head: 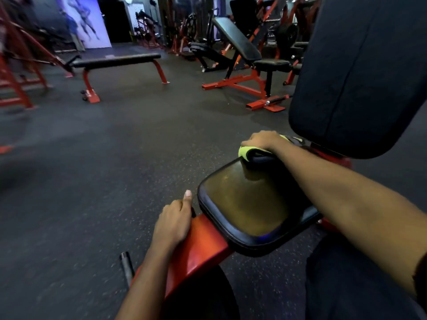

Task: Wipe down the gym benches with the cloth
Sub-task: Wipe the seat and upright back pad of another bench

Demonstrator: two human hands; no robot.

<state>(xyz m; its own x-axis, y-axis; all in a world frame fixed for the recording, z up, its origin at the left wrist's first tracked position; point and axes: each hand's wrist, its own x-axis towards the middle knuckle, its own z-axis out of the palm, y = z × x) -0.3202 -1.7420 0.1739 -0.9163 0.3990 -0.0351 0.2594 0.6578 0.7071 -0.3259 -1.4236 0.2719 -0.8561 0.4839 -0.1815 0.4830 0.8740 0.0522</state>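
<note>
Gym floor, head view: cloth largely covered by right grip, which is curled over it. Only yellow-green edges are shown; full shape cannot be told. Bench seat pad crossed by right forearm, far-right part hidden. Back pad cut off by top & right edges. Fingertips of left grip hidden past far side of red frame, round which they are curled. Dark round shape below frame cut by bottom edge, not identified. Red racks at left smeared by blur. Wall poster too blurred for detail. Rear machines too dim & small to be told apart.
</note>
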